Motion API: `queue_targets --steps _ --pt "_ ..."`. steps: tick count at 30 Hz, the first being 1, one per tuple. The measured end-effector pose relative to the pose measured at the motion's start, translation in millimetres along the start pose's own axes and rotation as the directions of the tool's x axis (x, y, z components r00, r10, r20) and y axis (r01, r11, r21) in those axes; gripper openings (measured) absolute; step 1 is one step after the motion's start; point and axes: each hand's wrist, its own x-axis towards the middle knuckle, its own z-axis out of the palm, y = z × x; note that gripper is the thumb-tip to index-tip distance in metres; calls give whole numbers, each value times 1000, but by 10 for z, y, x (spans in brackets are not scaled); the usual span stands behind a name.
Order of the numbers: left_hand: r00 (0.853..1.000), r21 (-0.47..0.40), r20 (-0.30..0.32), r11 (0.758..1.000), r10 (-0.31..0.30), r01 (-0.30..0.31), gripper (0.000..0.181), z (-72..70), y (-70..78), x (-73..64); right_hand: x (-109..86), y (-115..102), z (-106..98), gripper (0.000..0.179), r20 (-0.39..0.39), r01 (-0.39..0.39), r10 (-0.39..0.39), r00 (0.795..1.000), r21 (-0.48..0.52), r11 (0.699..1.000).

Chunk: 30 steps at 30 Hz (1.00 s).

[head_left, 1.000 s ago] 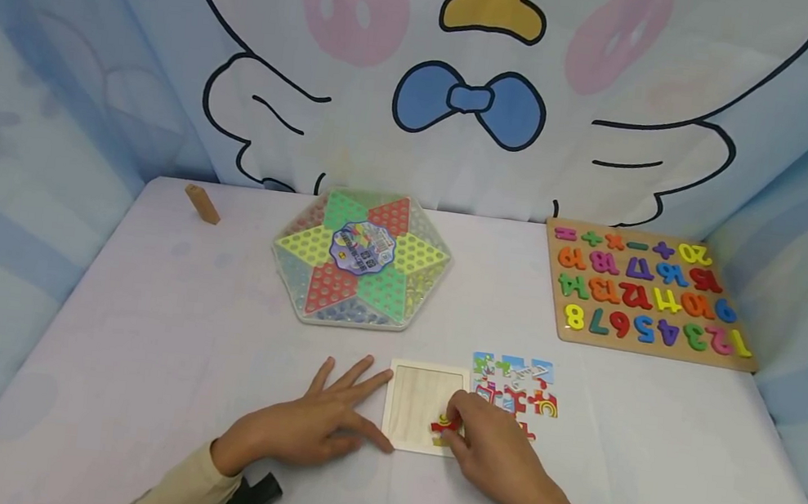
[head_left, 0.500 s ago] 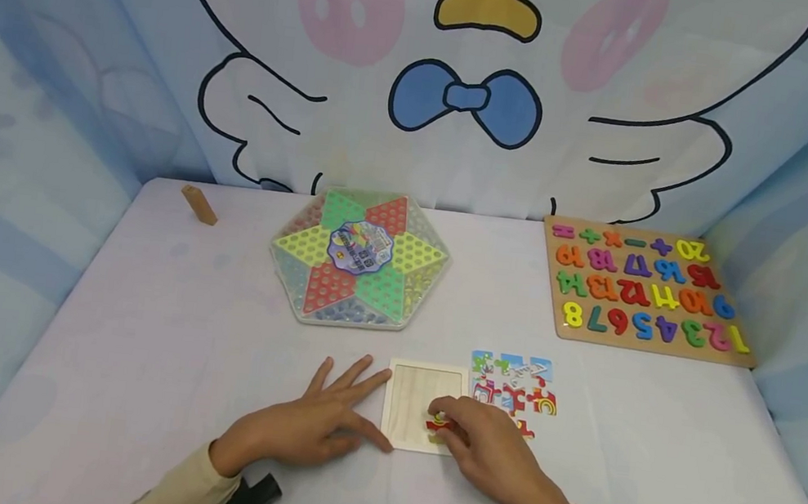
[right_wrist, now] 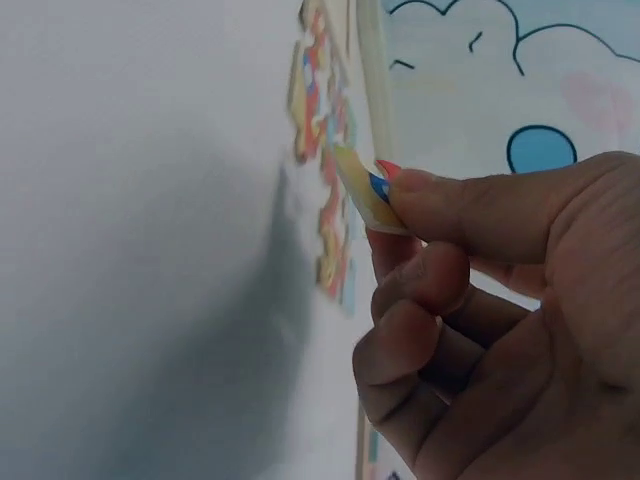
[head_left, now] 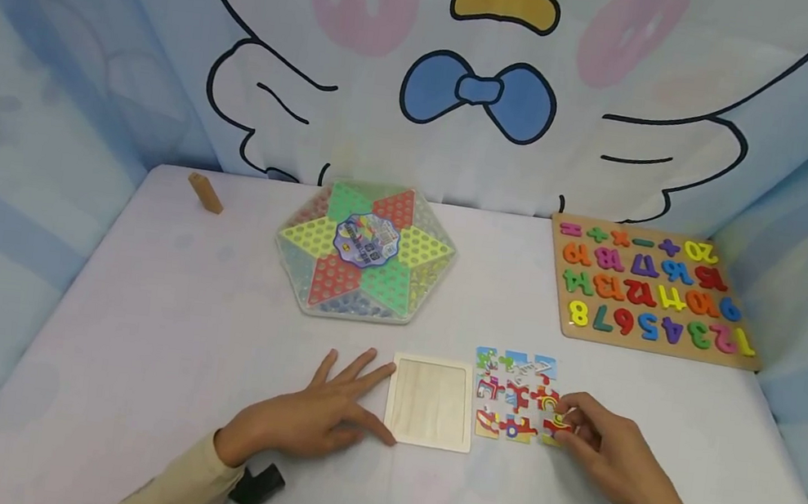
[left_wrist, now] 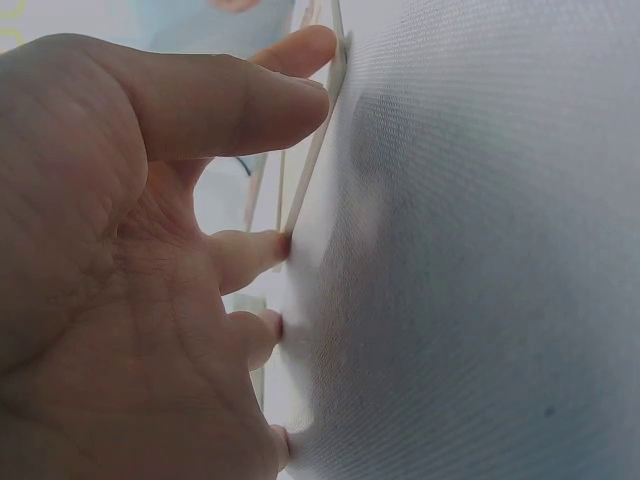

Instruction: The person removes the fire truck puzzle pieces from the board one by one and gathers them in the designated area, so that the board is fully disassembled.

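My right hand point(head_left: 612, 450) pinches a jigsaw piece point(right_wrist: 366, 190) between thumb and fingers. The piece is tilted, with yellow, red and blue print, at the lower right of several loose jigsaw pieces point(head_left: 516, 395). These lie in rough rows to the right of a square wooden puzzle tray point(head_left: 427, 442), whose bare wood base shows. My left hand point(head_left: 308, 421) lies to the left of the tray with its fingers spread. In the left wrist view, the thumb point(left_wrist: 240, 105) stands near the tray's rim and a fingertip touches that rim.
A hexagonal Chinese checkers set point(head_left: 365, 252) stands behind the tray. At the back right lies a wooden number board point(head_left: 654, 291) with coloured numerals. A small wooden block point(head_left: 206, 193) is at the back left. A printed cloth backdrop point(head_left: 473, 152) borders the table.
My right hand has moved right, from over the tray to the right side of the loose pieces, carrying the jigsaw piece out of the tray. The left hand stays at the tray's edge.
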Motion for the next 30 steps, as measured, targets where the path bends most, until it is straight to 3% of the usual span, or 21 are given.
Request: queue_targets --steps 6,16,30 --pt "1000 6 0 1000 3 -3 36 -9 -9 7 -26 138 29 23 60 11 -13 998 32 999" --pt "1000 7 -7 1000 19 -19 37 -3 -8 7 -8 130 169 26 -59 -6 3 998 -54 999" --pt "1000 -6 -4 1000 7 -7 35 1 -13 9 22 118 188 30 -85 -15 7 996 -91 996"
